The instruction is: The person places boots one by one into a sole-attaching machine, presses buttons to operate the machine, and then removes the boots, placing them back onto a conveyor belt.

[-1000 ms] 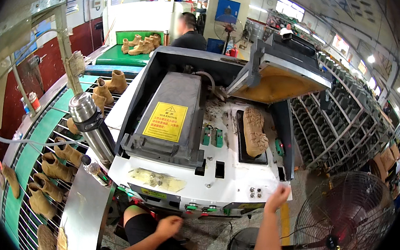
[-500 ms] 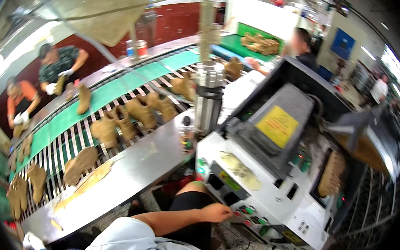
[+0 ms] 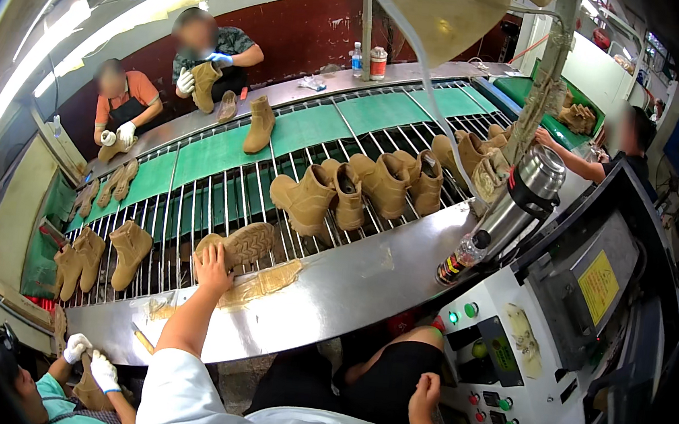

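- At the lower left, a boot (image 3: 88,388) is held in a co-worker's white-gloved hands (image 3: 104,371).
- Three short boots (image 3: 131,254) are stood upright on the metal rods (image 3: 166,257).
- Across the line, a tan shoe (image 3: 115,149) is handled by an orange-sleeved co-worker (image 3: 132,93), and an upright boot (image 3: 204,87) by a co-worker in a patterned sleeve (image 3: 241,48).
- The left hand (image 3: 211,272) is laid on the left end of a tan boot (image 3: 252,245), its fingers bent over it; whether it is firmly gripped cannot be told. The boot is tipped over, tread exposed, on the rods beside the metal ledge (image 3: 349,289).
- One boot (image 3: 260,126) is stood on the green belt (image 3: 207,156); farther right, a row of boots (image 3: 307,199) is lined up on the rods.
- The right hand (image 3: 424,393) is held well apart from the left, fingers curled, near the white machine (image 3: 539,375); how fully it is closed cannot be told.
- A small bottle (image 3: 465,257) and a steel flask (image 3: 538,177) are set near the machine.
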The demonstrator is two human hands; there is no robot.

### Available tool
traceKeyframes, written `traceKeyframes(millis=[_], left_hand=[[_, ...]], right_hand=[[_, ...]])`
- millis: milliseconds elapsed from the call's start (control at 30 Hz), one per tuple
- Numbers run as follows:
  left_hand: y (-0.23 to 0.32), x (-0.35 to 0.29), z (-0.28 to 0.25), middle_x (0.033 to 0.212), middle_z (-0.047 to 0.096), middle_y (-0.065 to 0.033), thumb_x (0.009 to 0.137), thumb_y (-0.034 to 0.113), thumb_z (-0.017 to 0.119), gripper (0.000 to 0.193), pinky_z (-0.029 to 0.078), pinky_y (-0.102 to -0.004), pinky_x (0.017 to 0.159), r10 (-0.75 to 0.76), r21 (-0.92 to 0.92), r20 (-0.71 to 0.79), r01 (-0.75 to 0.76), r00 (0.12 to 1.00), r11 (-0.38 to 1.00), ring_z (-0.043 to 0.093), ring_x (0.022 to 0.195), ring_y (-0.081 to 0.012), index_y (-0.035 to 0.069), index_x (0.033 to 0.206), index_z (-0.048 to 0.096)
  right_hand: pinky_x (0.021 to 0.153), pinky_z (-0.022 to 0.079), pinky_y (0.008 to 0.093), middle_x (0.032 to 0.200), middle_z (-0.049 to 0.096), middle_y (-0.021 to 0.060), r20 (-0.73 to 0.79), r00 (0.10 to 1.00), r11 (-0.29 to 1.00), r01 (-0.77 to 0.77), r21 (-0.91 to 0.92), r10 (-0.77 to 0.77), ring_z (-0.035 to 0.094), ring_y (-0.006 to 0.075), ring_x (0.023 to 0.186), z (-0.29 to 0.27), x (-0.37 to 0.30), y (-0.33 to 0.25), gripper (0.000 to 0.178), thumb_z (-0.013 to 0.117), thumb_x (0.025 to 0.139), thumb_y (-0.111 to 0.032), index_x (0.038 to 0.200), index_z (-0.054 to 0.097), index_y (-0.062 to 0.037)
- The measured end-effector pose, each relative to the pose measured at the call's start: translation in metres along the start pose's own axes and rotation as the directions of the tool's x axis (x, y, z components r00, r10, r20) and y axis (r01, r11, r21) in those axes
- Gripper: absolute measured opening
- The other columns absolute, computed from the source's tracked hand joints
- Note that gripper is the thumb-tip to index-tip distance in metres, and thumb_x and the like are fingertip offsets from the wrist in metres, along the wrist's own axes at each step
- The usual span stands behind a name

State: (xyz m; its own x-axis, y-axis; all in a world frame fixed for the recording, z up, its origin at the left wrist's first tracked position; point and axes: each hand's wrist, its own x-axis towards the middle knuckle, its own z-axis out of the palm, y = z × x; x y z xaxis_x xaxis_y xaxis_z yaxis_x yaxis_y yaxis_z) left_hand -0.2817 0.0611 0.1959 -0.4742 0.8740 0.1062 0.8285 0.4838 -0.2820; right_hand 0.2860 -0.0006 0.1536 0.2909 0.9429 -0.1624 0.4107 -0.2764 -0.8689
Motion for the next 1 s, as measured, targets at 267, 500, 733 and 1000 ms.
traceKeyframes(millis=[267,500,733,1000], left_hand=[[-0.009,0.054,-0.048,0.128,0.046,-0.0099,0.068,0.031,0.071,0.089,0.035,-0.0413,0.093,0.081,0.178,0.26,-0.13,0.962,0.975,0.044,0.115,-0.0249,0.006,0.142,0.027],[0.032,-0.009,-0.158,0.119,0.054,-0.0138,0.059,0.048,0.077,0.1,0.04,-0.0386,0.094,0.303,0.144,0.264,-0.348,0.916,0.926,0.05,0.113,-0.0282,0.004,0.138,0.034],[0.06,-0.087,-0.107,0.134,0.043,-0.023,0.054,0.064,0.072,0.119,0.032,-0.0443,0.104,0.4,-0.206,0.237,-0.356,0.885,0.911,0.038,0.128,-0.0356,-0.001,0.142,0.025],[0.088,-0.073,-0.118,0.125,0.052,-0.023,0.054,0.031,0.079,0.106,0.041,-0.0391,0.098,0.43,-0.846,0.275,0.004,0.86,0.534,0.052,0.116,-0.0339,0.001,0.141,0.026]], right_hand=[[0.062,0.047,0.0369,0.074,0.061,0.0102,-0.051,0.984,0.961,0.153,-0.228,-0.169,0.059,0.0281,0.066,0.023,0.004,-0.013,0.014,0.057,0.088,-0.02,0.086,0.059,-0.0062],[0.062,0.048,0.0373,0.074,0.062,0.0126,-0.117,0.984,0.983,0.115,-0.143,-0.133,0.061,0.0304,0.068,0.0,-0.003,0.006,0.012,0.059,0.085,-0.017,0.082,0.06,-0.0052],[0.063,0.048,0.0369,0.074,0.063,0.0132,-0.085,0.988,0.991,0.124,-0.058,-0.129,0.062,0.0304,0.069,-0.002,0.003,0.012,0.011,0.06,0.082,-0.017,0.081,0.062,-0.0058],[0.064,0.049,0.0372,0.075,0.064,0.013,-0.097,0.986,0.99,0.125,-0.071,-0.132,0.063,0.0309,0.069,-0.004,0.005,0.013,0.011,0.061,0.08,-0.016,0.079,0.062,-0.0054]])
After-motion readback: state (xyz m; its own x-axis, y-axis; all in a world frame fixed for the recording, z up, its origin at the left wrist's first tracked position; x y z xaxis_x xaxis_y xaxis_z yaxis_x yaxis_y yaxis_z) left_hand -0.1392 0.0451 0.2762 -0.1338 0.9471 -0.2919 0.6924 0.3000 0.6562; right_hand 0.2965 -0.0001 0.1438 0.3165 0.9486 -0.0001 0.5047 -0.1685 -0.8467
